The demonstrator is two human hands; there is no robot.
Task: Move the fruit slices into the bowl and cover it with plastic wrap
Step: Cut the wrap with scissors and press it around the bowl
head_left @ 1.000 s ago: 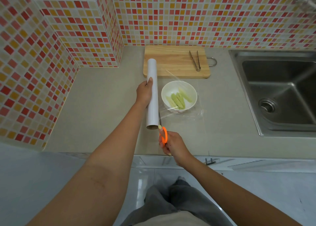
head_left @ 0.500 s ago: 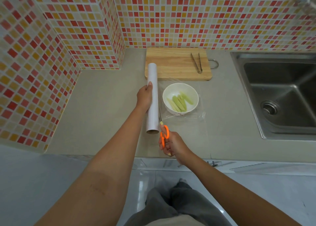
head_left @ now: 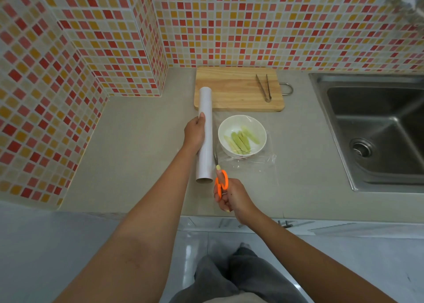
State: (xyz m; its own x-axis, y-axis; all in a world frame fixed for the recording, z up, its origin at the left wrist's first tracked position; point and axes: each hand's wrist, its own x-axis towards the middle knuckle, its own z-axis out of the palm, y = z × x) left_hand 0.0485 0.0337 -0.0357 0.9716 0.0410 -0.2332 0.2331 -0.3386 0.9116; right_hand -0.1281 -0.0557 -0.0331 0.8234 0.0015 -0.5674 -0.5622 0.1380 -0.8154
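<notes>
Palm-down, left hand (head_left: 194, 134) clasps roll (head_left: 205, 137).

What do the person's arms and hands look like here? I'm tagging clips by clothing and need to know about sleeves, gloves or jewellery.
Both arms are bare from the frame edge to the wrist, with no sleeves in view. The left hand and right hand wear no gloves, and no rings, watch or bracelets show. The fingernails look fairly long and pale. Grey trousers show below.
</notes>
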